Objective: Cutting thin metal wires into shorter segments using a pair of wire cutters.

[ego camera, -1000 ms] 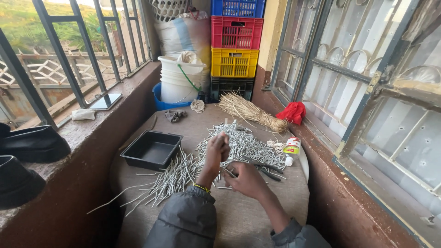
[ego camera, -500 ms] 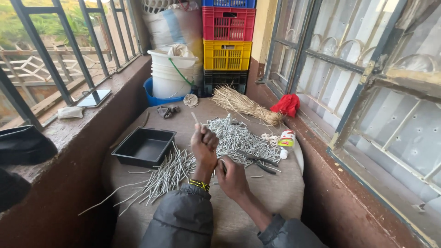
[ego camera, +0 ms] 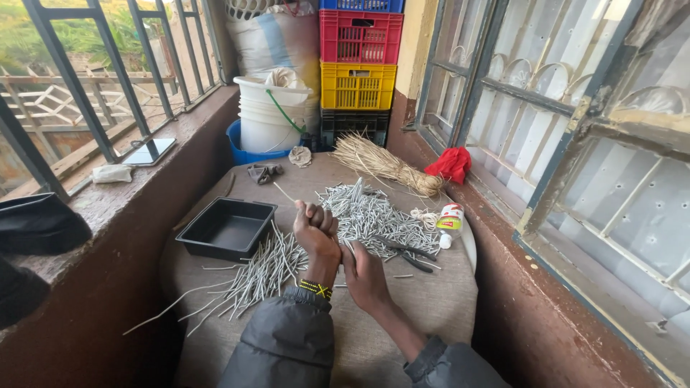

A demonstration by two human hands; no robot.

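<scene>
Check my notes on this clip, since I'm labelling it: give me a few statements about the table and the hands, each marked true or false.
1. The left hand is closed in a fist around a thin pale stick. True.
2. The black tray is full of sticks. False: it looks empty.
3. The right hand rests low on the cloth-covered table, next to the grey stick pile. True.
4. The crates are stacked with the yellow crate on top. False: the red crate sits above the yellow one, and a blue one above that.
5. A red cloth lies by the window wall. True.
</scene>
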